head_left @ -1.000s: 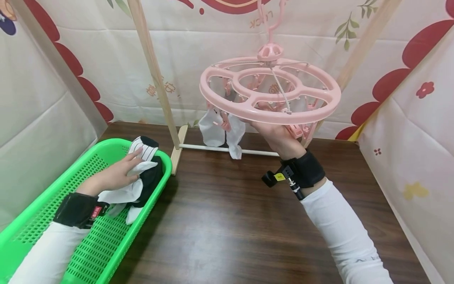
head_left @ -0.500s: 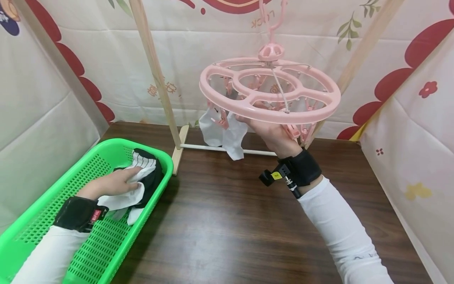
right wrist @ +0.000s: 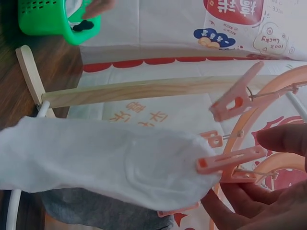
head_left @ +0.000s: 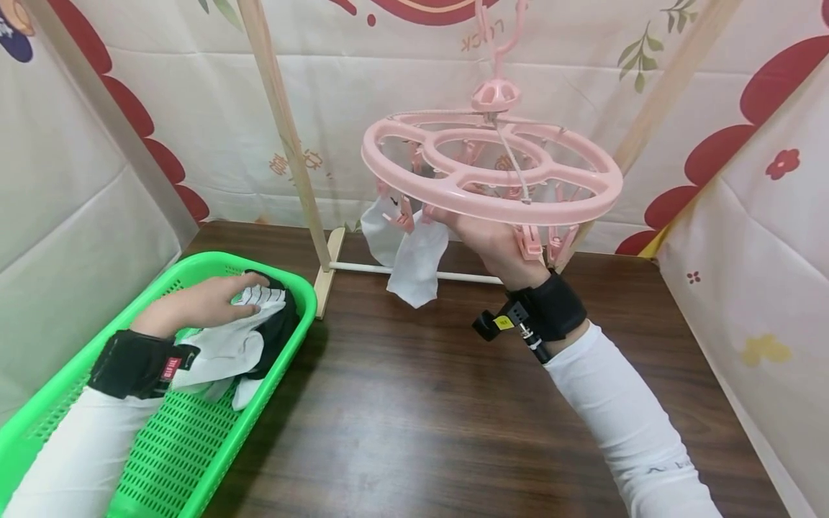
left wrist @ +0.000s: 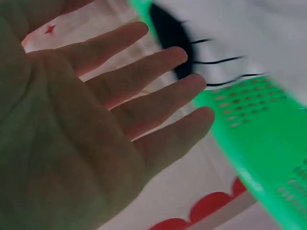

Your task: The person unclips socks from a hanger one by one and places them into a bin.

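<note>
My left hand (head_left: 216, 302) is over the socks in the green basket (head_left: 158, 460), fingers extended. The left wrist view shows its fingers (left wrist: 139, 76) spread and straight beside a white sock (left wrist: 240, 52) with black stripes and a black end. Under the pink ring-shaped hanger (head_left: 492, 205), my right hand (head_left: 492, 241) has its thumb and fingers around a pink clothespin (right wrist: 230, 160). That clothespin overlaps the end of a white sock (right wrist: 120, 158). Behind this sock hangs a grey one (right wrist: 100, 208), seen in the right wrist view.
More pink clothespins (head_left: 531, 241) dangle from the hanger. A wooden frame (head_left: 285, 137) with a white crossbar (head_left: 363, 268) stands behind it on the dark table (head_left: 401, 403). Printed fabric walls (head_left: 745, 288) enclose the table. A black sock (head_left: 281, 331) lies in the basket.
The left hand pressed down on the socks, then rose slightly and shifted left. The white sock under the hanger dropped lower and swung slightly left; the hanger tilted a little.
</note>
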{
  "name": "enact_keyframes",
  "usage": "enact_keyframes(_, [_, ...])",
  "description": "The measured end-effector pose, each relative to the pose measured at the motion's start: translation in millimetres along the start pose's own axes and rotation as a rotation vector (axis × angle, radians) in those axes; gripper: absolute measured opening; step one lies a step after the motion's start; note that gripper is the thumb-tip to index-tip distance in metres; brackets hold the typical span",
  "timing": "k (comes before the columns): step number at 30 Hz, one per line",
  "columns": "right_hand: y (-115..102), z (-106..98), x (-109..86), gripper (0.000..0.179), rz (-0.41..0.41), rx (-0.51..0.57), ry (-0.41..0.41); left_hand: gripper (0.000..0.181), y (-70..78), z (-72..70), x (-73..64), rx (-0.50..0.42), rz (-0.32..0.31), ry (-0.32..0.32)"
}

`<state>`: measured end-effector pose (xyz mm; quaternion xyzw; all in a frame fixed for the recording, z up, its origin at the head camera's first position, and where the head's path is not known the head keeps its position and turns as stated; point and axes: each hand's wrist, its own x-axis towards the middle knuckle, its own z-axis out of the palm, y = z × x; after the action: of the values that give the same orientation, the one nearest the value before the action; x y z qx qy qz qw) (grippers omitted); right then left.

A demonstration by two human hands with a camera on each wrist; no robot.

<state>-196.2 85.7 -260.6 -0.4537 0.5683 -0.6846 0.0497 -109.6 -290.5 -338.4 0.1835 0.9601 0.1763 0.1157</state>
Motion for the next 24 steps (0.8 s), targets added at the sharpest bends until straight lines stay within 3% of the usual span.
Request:
enact_keyframes(2, [0.3, -0.2, 2.0, 0.039, -0.039, -0.186, 0.142, 0.046, 9.0, -7.3, 3.3, 0.019, 0.018, 0.032])
enact_keyframes(8, [-2.2, 0.7, 3.6, 0.041, 0.005, -0.2, 0.175, 0.042, 42.7, -16.5, 16.9, 0.012, 0.094, 0.086])
enact_keyframes(10, [-3.2, 0.2, 2.0, 0.04, 0.043, -0.043, 0.076, 0.041, 53.4, -17.1, 23.6, 0.015, 0.116, 0.095])
enact_keyframes(12, [-3.8, -0.4, 0.6, 0.039, 0.111, 0.475, 0.015, 0.041, 63.3, -16.7, 32.3, 0.022, 0.129, 0.106])
enact_keyframes(14, [-4.3, -0.9, 0.9, 0.04, 0.104, 0.491, -0.01, 0.041, 72.7, -15.6, 43.2, 0.032, 0.147, 0.116])
enact_keyframes(16, [-4.8, -0.7, 1.8, 0.041, 0.106, 0.422, -0.001, 0.042, 82.0, -13.6, 55.0, 0.027, 0.171, 0.115])
enact_keyframes(17, [-5.0, -0.5, 2.1, 0.044, 0.072, 0.15, 0.047, 0.044, 85.9, -12.2, 61.3, 0.024, 0.185, 0.11])
enact_keyframes(18, [-5.3, -0.5, 2.3, 0.045, 0.046, -0.042, 0.085, 0.046, 89.8, -10.7, 67.7, 0.018, 0.2, 0.101])
enact_keyframes(19, [-5.9, -0.1, 2.4, 0.046, 0.041, -0.169, 0.107, 0.049, 93.6, -9.1, 74.3, 0.014, 0.22, 0.094])
enact_keyframes(20, [-6.1, -0.1, 2.1, 0.048, 0.075, -0.026, 0.086, 0.052, 97.6, -7.6, 80.3, 0.009, 0.232, 0.083])
enact_keyframes(24, [-7.9, 1.7, 2.6, 0.042, 0.1, -0.079, 0.131, 0.061, 110.4, -1.9, 103.4, -0.022, 0.288, 0.064])
